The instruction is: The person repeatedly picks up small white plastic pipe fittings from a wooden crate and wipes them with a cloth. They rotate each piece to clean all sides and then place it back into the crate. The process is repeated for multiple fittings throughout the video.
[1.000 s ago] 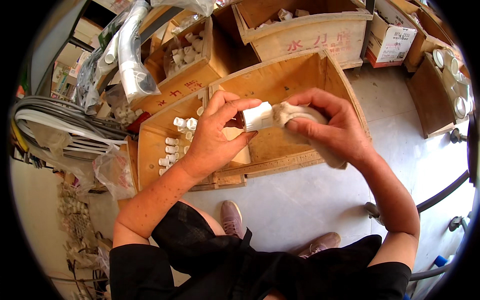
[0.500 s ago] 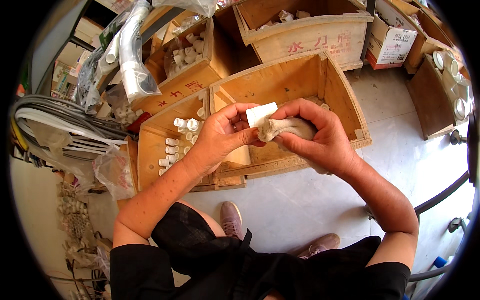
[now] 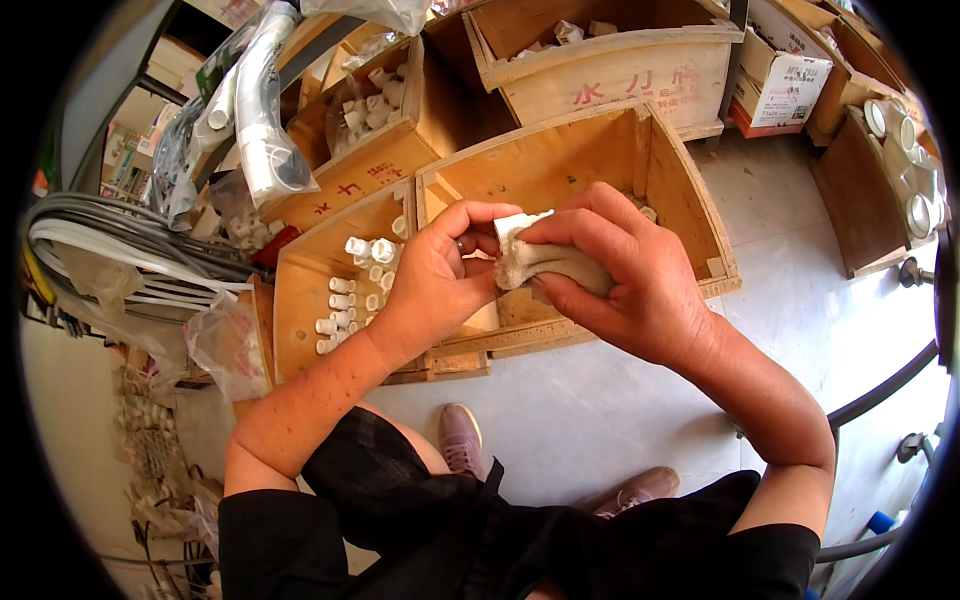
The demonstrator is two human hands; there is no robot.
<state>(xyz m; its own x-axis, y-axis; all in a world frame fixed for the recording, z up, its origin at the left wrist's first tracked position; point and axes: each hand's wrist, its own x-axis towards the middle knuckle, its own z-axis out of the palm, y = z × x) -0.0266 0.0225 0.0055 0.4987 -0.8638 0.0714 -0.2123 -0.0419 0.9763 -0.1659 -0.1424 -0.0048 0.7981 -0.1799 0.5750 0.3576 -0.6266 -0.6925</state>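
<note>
My left hand (image 3: 437, 282) is closed on a white plastic pipe fitting (image 3: 512, 222), held above the wooden boxes. Only the fitting's upper part shows; the rest is behind the cloth and my fingers. A bunched grey-beige rag (image 3: 557, 266) is gripped in my right hand (image 3: 640, 290) and pressed against the fitting's near side. Beneath my hands lies an open wooden box (image 3: 690, 200). To its left, a second wooden box (image 3: 300, 290) holds several small white fittings (image 3: 343, 300), some standing in rows.
Behind are more wooden crates (image 3: 620, 90) with white fittings. Coiled grey and white pipes (image 3: 120, 235) lie at the left, with bagged white pipes (image 3: 262, 130) above. At the right stand a cardboard carton (image 3: 785, 90), a wooden box (image 3: 850, 200) and a dark curved metal bar (image 3: 885, 385).
My right hand has brought the rag leftward over the fitting and now covers more of it. The left fingers have shifted slightly on the fitting.
</note>
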